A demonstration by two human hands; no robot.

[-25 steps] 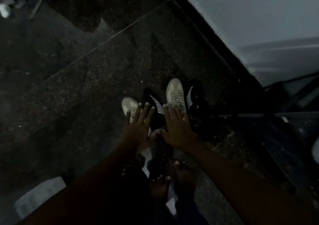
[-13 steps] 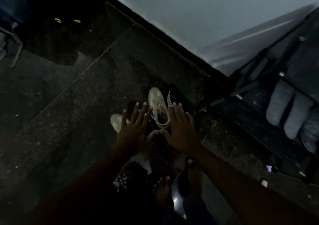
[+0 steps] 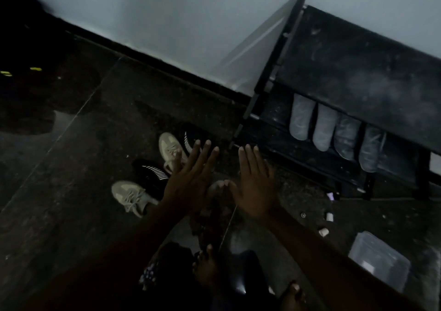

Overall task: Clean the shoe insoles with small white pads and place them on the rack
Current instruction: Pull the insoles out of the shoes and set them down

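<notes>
Four pale insoles (image 3: pixel 334 131) sit side by side on the rack (image 3: pixel 358 76) shelf, upper right, by the wall. My left hand (image 3: pixel 191 181) & right hand (image 3: pixel 255 186) hang flat over the floor, fingers spread, holding nothing, thumbs nearly meeting. Beige & black shoes (image 3: pixel 152 174) lie left of them. Clear tub (image 3: pixel 379 260) lower right.

Both arms reach forward, left hand (image 3: pixel 191 184) and right hand (image 3: pixel 256 186) flat, fingers spread, empty.
</notes>
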